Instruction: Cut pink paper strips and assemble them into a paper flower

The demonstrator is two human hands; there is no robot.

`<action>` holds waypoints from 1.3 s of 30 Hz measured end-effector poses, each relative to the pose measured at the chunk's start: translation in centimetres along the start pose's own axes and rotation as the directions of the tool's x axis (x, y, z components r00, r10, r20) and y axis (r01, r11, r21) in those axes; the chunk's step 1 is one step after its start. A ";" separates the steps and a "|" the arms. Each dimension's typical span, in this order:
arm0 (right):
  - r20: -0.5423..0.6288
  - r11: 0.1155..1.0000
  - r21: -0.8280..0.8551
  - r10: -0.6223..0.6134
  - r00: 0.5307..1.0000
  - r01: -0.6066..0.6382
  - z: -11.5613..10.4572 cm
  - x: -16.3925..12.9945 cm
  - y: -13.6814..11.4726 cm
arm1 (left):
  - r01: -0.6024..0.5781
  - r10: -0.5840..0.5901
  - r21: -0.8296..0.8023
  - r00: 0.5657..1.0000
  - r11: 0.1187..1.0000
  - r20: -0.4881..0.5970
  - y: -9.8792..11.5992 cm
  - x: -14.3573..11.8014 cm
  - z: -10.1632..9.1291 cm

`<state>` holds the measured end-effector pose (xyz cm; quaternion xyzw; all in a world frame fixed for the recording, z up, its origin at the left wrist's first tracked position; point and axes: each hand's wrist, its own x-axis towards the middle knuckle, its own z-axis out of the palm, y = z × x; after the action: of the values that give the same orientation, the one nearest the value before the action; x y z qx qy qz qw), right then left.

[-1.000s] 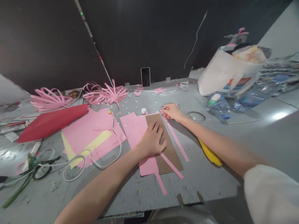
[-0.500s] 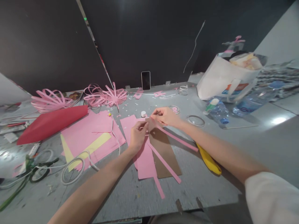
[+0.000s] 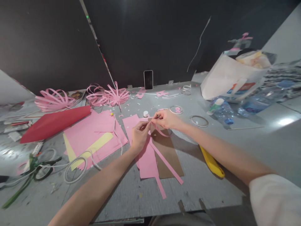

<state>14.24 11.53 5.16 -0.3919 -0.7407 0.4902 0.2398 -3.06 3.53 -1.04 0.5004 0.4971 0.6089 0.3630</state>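
Observation:
Above a brown cardboard piece (image 3: 167, 166), my left hand (image 3: 138, 135) and my right hand (image 3: 168, 120) meet, fingertips nearly touching. Both are closed in a pinch on a thin pink paper strip (image 3: 161, 131), which curves into a loop below my right fingers. Exactly where its ends sit between the fingertips is hidden. Another pink strip (image 3: 168, 164) lies slanting across the cardboard. Pink paper (image 3: 147, 166) lies under and beside my left hand, partly overlapping the cardboard. Just beyond my fingers stands a small white cap (image 3: 145, 113).
Pink strip pompoms (image 3: 117, 95), red paper (image 3: 56, 124) and pink sheets (image 3: 82, 122) lie left, near scissors (image 3: 43, 171) and a white cable (image 3: 75, 171). A phone (image 3: 148, 80) leans at the back. Rightward are tape rings (image 3: 199, 121), a yellow object (image 3: 213, 163), bottles (image 3: 223, 113) and a white bag (image 3: 235, 75).
The strip that trailed straight out to the right under my right forearm is now curled into a small loop. My fingertips have come closer together, and the view has shifted slightly.

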 end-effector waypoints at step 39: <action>0.566 0.927 0.349 -0.089 0.820 -0.140 -4.0 0.5 1.3 | -0.283 0.272 0.073 0.953 0.956 0.132 1.1 1.5 -1.1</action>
<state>17.31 14.39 5.56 -0.1835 -0.6651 0.7205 0.0702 -4.43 4.41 0.44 0.6171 0.4262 0.5992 0.2802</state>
